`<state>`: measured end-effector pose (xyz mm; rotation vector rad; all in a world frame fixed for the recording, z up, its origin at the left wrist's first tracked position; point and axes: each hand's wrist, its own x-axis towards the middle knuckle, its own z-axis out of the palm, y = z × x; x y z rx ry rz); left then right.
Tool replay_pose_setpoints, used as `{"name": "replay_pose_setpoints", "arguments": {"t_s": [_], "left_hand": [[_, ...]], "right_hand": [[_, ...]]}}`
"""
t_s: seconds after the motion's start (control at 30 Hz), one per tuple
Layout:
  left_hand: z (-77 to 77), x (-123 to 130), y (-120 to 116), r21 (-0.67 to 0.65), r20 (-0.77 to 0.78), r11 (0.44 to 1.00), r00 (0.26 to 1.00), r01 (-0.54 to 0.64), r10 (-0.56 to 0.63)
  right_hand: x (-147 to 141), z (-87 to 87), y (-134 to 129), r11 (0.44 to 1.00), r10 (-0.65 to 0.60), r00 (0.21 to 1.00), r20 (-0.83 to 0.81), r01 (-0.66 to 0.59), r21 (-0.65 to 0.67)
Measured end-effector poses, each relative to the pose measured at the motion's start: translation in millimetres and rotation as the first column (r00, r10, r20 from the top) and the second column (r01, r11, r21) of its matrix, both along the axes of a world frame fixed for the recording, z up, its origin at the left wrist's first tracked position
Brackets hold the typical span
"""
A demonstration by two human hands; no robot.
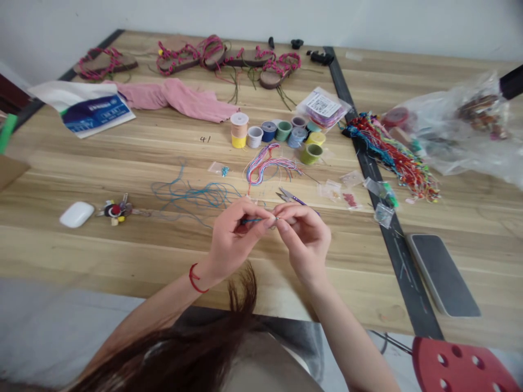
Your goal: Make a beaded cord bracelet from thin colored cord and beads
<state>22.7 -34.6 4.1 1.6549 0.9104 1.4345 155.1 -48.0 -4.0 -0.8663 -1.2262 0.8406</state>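
My left hand [237,231] is closed in a pinch on a thin blue cord [252,220], a red string bracelet on its wrist. Facing it, my right hand [304,234] pinches a tiny silvery piece [278,219] at the fingertips, too small to name. The two hands nearly meet above the table. Loose blue cord [196,195] spreads over the wood to the left of them. Just beyond the right hand lie small scissors [291,196] with purple handles, partly hidden by the fingers. A bundle of pink, white and blue threads [265,166] lies behind both hands.
Several thread spools [283,130] stand mid-table. Sandals [188,57] with pink cords line the back, near a pink cloth [175,98]. Keys [116,209] and a white case [77,214] lie left; colourful cords [396,155], a plastic bag [445,125] and a phone [443,275] right.
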Motion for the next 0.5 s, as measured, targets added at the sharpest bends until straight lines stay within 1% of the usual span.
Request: {"name": "replay_pose_setpoints", "arguments": {"t_s": [0.13,0.23,0.37,0.5], "left_hand": [[1.9,-0.1,0.2,0.029,-0.032,0.999,0.999,-0.016,0.017],[3.2,-0.8,1.0,0.057,-0.057,0.998,0.998,-0.021,0.025],[4.4,-3.8,3.2,0.121,-0.12,0.993,0.992,-0.012,0.026],[4.8,-8.3,5.7,0.205,-0.199,0.979,0.979,-0.003,0.045]], "right_hand": [[3.0,0.9,1.9,1.0,-0.023,0.999,0.038,0.024,-0.017],[6.1,0.1,3.2,0.999,-0.012,0.998,0.054,0.014,-0.037],[9.3,-4.0,4.4,0.996,0.031,0.999,0.021,-0.029,-0.089],[11.5,-7.9,5.5,0.979,0.104,0.992,-0.067,-0.114,-0.167]]}}
